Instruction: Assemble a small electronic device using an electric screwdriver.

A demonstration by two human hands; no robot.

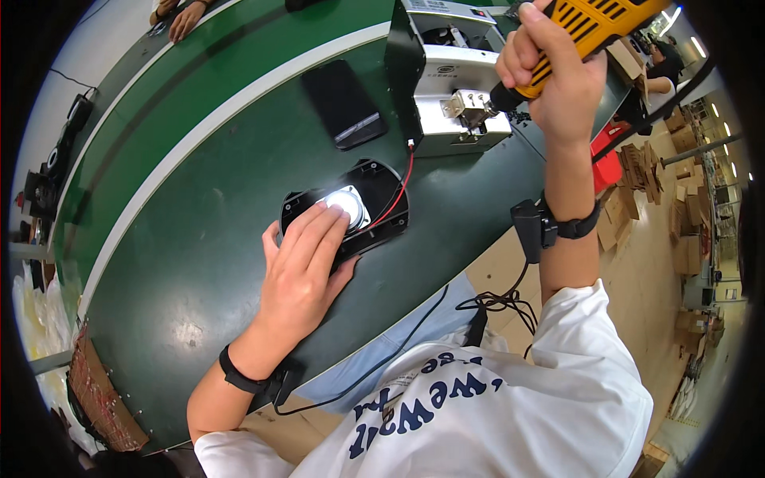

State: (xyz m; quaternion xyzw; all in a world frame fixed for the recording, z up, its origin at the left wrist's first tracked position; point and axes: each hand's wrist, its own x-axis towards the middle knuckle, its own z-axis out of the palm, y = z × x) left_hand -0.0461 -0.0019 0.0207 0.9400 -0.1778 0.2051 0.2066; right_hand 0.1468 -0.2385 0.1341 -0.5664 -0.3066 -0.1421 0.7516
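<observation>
My right hand (562, 76) is wrapped round the handle of a yellow and black power screwdriver (590, 32), held up at the top right. Its bit points down at the front of a silver and black screw feeder (454, 80) and appears to meet the metal outlet there. My left hand (299, 267) lies over a black plastic housing (390, 179) on the bench. Its fingers, close together, hold a round silver part (348, 205) like a small speaker inside the housing, with the thumb by the near rim. A red wire (398, 191) with a white plug trails from the housing toward the feeder.
A black phone-like slab (343, 103) lies on the green workbench (191, 303) beyond the housing. A white strip (239, 95) separates it from a green conveyor. Another person's hands (187, 20) rest at the far left. A red bin (607, 167) and cardboard boxes (685, 199) stand right.
</observation>
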